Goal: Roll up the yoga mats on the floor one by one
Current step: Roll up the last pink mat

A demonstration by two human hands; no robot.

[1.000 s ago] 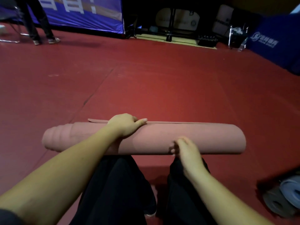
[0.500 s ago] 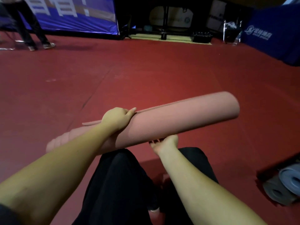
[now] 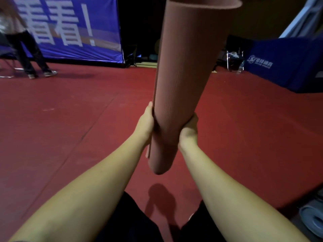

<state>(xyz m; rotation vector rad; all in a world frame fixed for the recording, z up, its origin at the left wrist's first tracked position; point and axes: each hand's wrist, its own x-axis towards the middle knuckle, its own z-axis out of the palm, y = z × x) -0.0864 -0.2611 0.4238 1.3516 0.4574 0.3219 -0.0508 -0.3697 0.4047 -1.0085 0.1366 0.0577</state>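
The rolled pink yoga mat (image 3: 183,84) stands nearly upright in the air above the red floor (image 3: 70,128), its top tilted right, gripped near its lower end between the left hand (image 3: 146,124) and the right hand (image 3: 188,131), whose fingers are clamped round it.

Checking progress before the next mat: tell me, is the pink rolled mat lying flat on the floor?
No. The pink rolled mat stands nearly upright, gripped between the left hand and right hand, its lower end above the red floor.
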